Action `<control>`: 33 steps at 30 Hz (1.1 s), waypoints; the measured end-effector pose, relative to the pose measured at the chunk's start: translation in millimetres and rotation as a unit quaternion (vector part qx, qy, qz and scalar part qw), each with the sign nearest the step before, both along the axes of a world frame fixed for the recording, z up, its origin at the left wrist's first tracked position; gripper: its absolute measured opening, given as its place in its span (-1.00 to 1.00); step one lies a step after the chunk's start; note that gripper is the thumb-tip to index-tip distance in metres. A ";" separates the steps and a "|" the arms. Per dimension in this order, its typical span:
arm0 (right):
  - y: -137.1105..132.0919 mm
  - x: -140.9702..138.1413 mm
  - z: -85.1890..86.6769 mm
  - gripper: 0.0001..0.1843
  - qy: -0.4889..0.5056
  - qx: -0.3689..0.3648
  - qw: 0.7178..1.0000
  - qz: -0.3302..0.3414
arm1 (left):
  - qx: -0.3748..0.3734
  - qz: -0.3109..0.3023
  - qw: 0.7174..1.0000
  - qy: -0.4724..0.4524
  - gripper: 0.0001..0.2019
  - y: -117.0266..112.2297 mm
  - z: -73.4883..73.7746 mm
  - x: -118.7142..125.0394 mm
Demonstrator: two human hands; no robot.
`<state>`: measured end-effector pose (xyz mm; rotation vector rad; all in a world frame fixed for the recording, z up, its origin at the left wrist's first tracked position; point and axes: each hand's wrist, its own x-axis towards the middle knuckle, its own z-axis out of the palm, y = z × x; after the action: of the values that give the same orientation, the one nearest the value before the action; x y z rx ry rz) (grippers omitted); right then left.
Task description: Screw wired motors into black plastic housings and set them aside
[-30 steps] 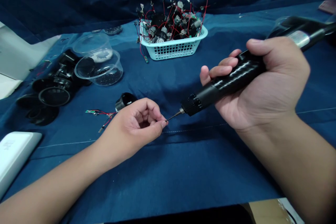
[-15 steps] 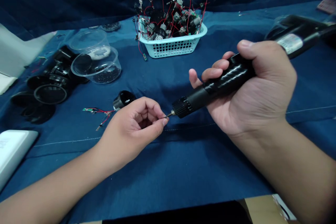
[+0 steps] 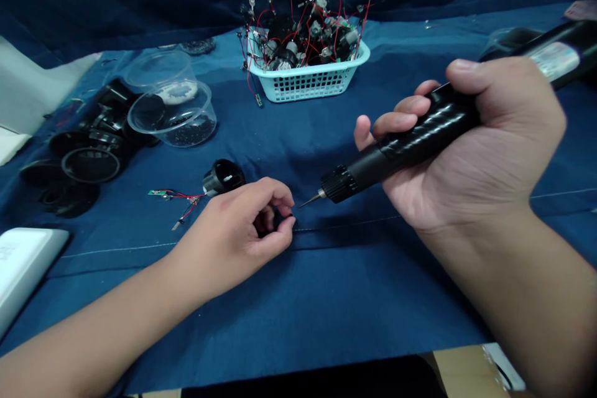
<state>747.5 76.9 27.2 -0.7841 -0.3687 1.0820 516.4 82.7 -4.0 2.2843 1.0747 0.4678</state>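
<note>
My right hand point(image 3: 471, 143) is wrapped round a black electric screwdriver point(image 3: 420, 137), its thin bit pointing left and down toward my other hand. My left hand point(image 3: 242, 230) rests on the blue cloth with thumb and fingers curled together in a pinch just left of the bit tip; what they hold is too small to make out. A black round part point(image 3: 222, 176) with red wires and a small green board point(image 3: 172, 196) lies right behind my left hand.
A light-blue basket point(image 3: 308, 82) of wired motor parts stands at the back centre. Two clear plastic cups point(image 3: 173, 113) and a heap of black round housings point(image 3: 84, 155) lie at the left. A white flat object point(image 3: 23, 261) sits at the near left edge.
The screwdriver has drawn back to the right, so its bit tip has come away from my left fingertips. My left hand's fingers have curled lower toward the cloth.
</note>
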 end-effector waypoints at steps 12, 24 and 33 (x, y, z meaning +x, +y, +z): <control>-1.0 -4.9 1.9 -0.78 -0.033 0.006 0.999 -0.007 | 0.019 0.000 1.000 -0.007 -0.83 -2.0 -0.4 1.9; -1.0 -6.2 3.5 -0.77 -0.049 0.003 0.999 -0.015 | 0.025 -0.010 1.000 -0.005 -0.81 -2.3 -1.0 1.9; -2.1 -6.0 2.1 -0.75 -0.025 0.004 1.000 -0.001 | 0.032 -0.007 0.999 0.000 -0.79 -1.5 0.5 2.9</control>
<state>741.6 74.8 29.3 -0.8049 -0.4152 1.0599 519.3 81.2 -3.5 2.3469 1.0571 0.5037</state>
